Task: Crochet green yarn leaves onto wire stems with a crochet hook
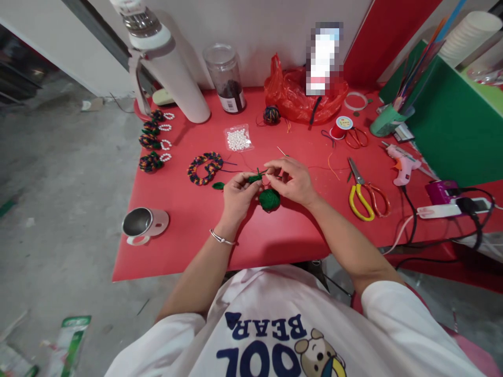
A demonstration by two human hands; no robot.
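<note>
My left hand [240,195] pinches a small green crocheted piece [254,178] between thumb and fingers. Close against it, my right hand [291,179] is closed on a slim crochet hook [264,172], mostly covered by the fingers. Just below the fingertips lies a ball of green yarn [269,199]. A small green crocheted leaf [218,186] rests left of my left hand. Farther left is a multicoloured crocheted ring [205,168] with loose yarn ends. Behind my right hand, a thin needle-like stick [282,151] points up and left.
Beaded crocheted pieces [150,140] line the left edge, above a mug [146,224]. A pearl bead packet [238,139], jar [226,78], white bottle [176,73] and red bag [291,99] stand behind. Scissors [359,191], a glue gun [404,163] and a corded power strip [436,210] lie right.
</note>
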